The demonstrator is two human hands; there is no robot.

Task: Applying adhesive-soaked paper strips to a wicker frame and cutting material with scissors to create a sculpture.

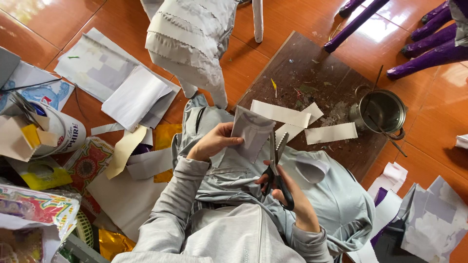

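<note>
You are sitting on the orange tiled floor [292, 14] and looking down at your lap. Your left hand [212, 142] is closed on a grey piece of paper [252, 132], with the fingers pinching its left edge. The paper sits just above your knees, right in front of you.

Your right hand [288, 194] is wrapped around the black handles of the scissors [276, 164]. The fingers are through the loops and clamped on them. The blades point up and away from you and stand a little apart. They meet the right edge of the grey paper, so the paper and the scissors are touching there.

Just past the paper lies a brown board [312, 63] on the floor. It has small scraps and crumbs on it. Three white paper strips [330, 133] with wavy edges lie on the board, close to the grey paper. A metal pot [384, 111] stands on the right end of the board, with a thin stick resting in it.

To your left are many loose paper sheets [134, 95], a white can [68, 129] lying on its side, and some bright wrappers. More paper scraps [429, 219] lie on the floor at your right. Purple chair legs [429, 56] stand at the top right.
</note>
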